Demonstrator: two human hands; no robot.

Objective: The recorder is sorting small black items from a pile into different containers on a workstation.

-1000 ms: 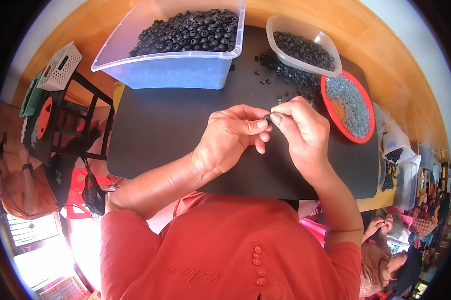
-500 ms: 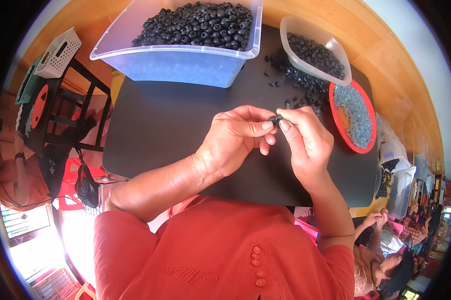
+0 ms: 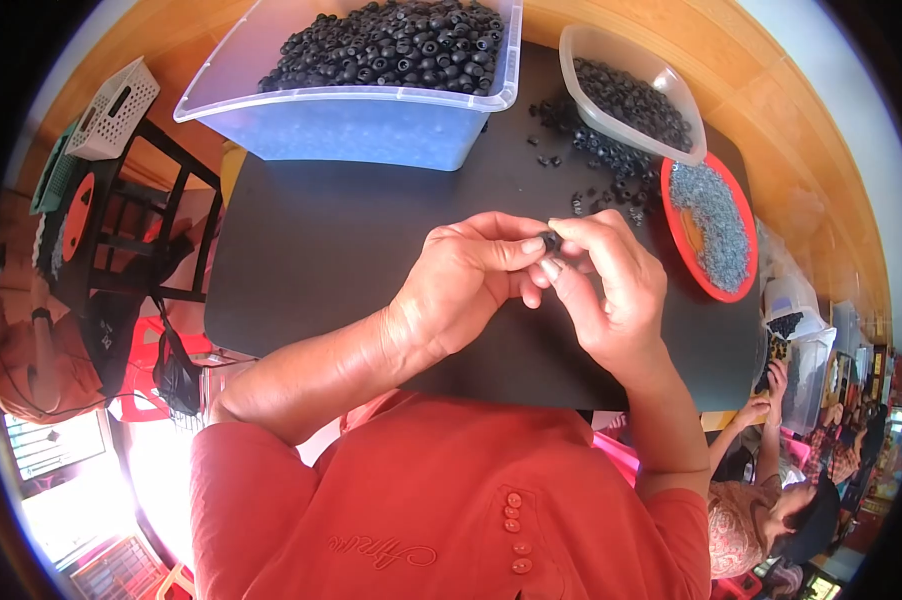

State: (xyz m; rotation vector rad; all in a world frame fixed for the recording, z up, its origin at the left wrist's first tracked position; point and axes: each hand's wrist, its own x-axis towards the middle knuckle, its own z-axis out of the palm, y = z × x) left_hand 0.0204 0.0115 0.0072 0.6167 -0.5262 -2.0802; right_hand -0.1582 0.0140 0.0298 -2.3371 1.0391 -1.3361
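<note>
Above the middle of the table, my left hand point(image 3: 451, 265) pinches a small round black plastic part point(image 3: 550, 241) between thumb and forefinger. From the other side my right hand point(image 3: 616, 285) curls round the same part, its fingertip at the upper edge and its thumb just below. The fingertips partly hide the part, so its exact kind is unclear. Beyond the right hand, small black ring-like pieces point(image 3: 611, 155) lie loose on the tabletop. A red plate point(image 3: 671, 215) holding many small translucent bluish pieces point(image 3: 716, 225) stands to the right.
A large clear bin point(image 3: 361, 128) full of round black parts point(image 3: 401, 45) stands at the far left of the dark table point(image 3: 301, 235). At the far right, a smaller clear tub point(image 3: 696, 115) holds black pieces. Other people point(image 3: 756, 500) sit beyond the right side. A white basket point(image 3: 116, 108) stands left.
My right thumb has slid down and opened slightly away from the black part. The left hand keeps nearly the same hold. At the right, another person's hand has risen.
</note>
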